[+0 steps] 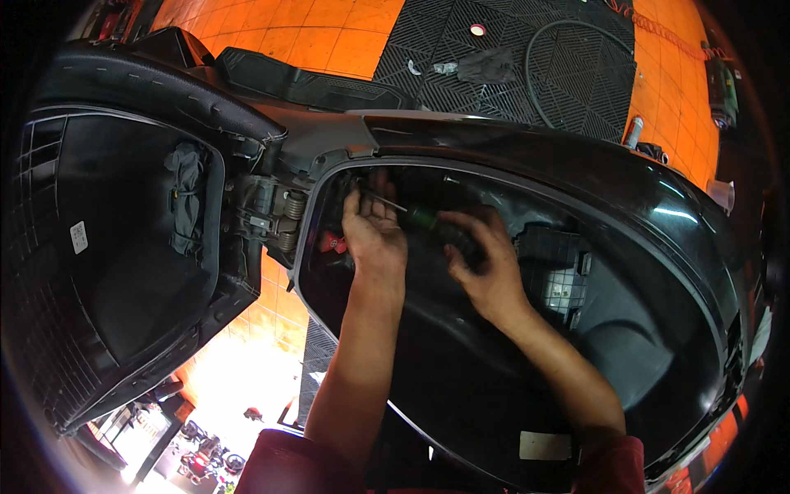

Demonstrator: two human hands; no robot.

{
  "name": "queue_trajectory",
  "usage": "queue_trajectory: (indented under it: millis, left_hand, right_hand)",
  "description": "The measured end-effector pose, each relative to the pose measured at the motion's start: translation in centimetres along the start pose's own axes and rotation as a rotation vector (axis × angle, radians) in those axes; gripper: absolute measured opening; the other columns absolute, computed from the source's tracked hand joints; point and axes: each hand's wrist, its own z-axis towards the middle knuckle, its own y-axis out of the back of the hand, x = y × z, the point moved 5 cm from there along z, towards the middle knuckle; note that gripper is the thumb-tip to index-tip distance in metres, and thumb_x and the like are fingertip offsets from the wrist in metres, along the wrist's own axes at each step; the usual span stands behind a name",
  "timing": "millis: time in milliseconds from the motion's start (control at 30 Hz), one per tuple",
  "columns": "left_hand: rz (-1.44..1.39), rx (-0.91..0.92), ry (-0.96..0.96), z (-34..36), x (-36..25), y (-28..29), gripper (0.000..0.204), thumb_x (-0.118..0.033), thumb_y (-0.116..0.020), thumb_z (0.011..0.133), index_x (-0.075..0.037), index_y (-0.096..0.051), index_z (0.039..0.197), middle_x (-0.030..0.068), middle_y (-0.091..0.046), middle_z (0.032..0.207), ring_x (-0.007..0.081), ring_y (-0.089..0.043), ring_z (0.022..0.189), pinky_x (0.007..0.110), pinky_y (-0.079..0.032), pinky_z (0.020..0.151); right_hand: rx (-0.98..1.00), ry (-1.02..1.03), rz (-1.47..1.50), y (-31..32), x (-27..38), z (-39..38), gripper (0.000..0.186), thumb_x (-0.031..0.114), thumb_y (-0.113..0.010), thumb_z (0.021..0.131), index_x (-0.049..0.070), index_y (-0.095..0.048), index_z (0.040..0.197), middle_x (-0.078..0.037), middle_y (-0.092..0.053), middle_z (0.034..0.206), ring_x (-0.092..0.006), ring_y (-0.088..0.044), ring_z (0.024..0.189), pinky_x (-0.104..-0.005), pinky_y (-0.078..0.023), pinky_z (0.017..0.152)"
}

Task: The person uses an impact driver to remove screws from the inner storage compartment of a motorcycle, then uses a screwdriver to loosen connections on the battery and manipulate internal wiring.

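So we've got both hands down in the black storage bin of what looks like a scooter, with the seat lid flipped up on its sprung hinge off to our left. Our right hand is wrapped around the handle of a green-handled screwdriver, and that grip is a bit blurred. The screwdriver sits between our two hands inside the bin, its thin shaft pointing left and slightly up.

Our left hand is palm up near the hinge-side corner, fingers spread loosely behind the shaft. Can't tell if the fingertips are actually pinching the tip or just sitting next to it. The hands are apart, with the tool bridging them. A red thing is right beside our left wrist, but we can't make out what it is.

Our read on the step: we're lining the tip up at that corner, or checking something on it; whatever fastener might be there is too dark to see. The next move probably calls for the left fingers guiding the tip while the right hand keeps the handle in line with the shaft. Go easy, because a slip could poke those fingers.
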Motion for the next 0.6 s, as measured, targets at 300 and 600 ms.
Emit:
queue_trajectory:
  millis: [300, 600]
  left_hand:
    - [-0.035, -0.035, -0.006, -0.49, -0.21, -0.38, 0.032, -0.02, -0.042, 0.102, -0.002, -0.051, 0.127, 0.0131, -0.062, 0.123, 0.0229, -0.06, 0.117, 0.037, -0.046, 0.107]
    - [-0.044, -0.007, 0.002, -0.19, -0.1, -0.29, 0.033, -0.02, -0.043, 0.102, -0.002, -0.051, 0.128, 0.0133, -0.061, 0.126, 0.0235, -0.061, 0.116, 0.037, -0.046, 0.107]
  right_hand:
    - [0.012, -0.072, 0.018, -0.79, -0.04, -0.59, 0.044, 0.004, -0.068, 0.082, 0.012, -0.06, 0.125, -0.014, -0.052, 0.122, -0.0312, -0.054, 0.117, -0.0385, -0.047, 0.099]
    - [0.019, -0.24, 0.161, -0.82, -0.22, -0.45, 0.046, 0.002, -0.069, 0.081, 0.011, -0.06, 0.125, -0.014, -0.054, 0.12, -0.0315, -0.056, 0.115, -0.039, -0.048, 0.095]
